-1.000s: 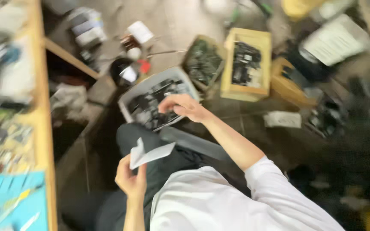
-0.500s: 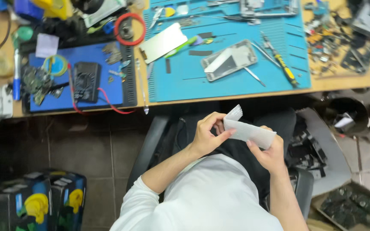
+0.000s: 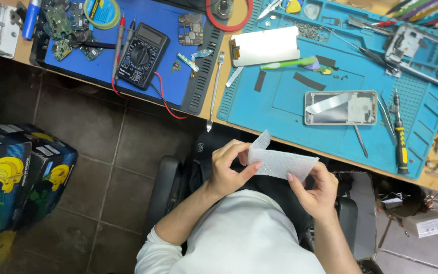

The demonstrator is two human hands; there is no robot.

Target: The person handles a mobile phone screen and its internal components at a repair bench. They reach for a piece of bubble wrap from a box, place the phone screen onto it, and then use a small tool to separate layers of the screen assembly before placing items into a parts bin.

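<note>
Both of my hands hold a small white bubble-wrap pouch (image 3: 283,162) over my lap, just below the bench edge. My left hand (image 3: 227,168) pinches its left end, where a flap sticks up. The right end rests in the fingers of my right hand (image 3: 316,191). Straight ahead on the light blue work mat (image 3: 290,96) lies an opened phone frame (image 3: 340,107), and farther back a phone screen panel (image 3: 264,46) with a green toothbrush (image 3: 286,64) beside it.
A black multimeter (image 3: 142,49) with red leads sits on a dark blue mat (image 3: 168,20) with circuit boards. A metal spudger (image 3: 214,90), tweezers (image 3: 360,140) and a yellow-black screwdriver (image 3: 399,137) lie on the bench. Printed cardboard boxes (image 3: 16,172) stand on the tiled floor at left.
One second ago I faced floor bins with my right hand reaching into one and my left holding the pouch. I have turned to the bench; both hands now grip the pouch.
</note>
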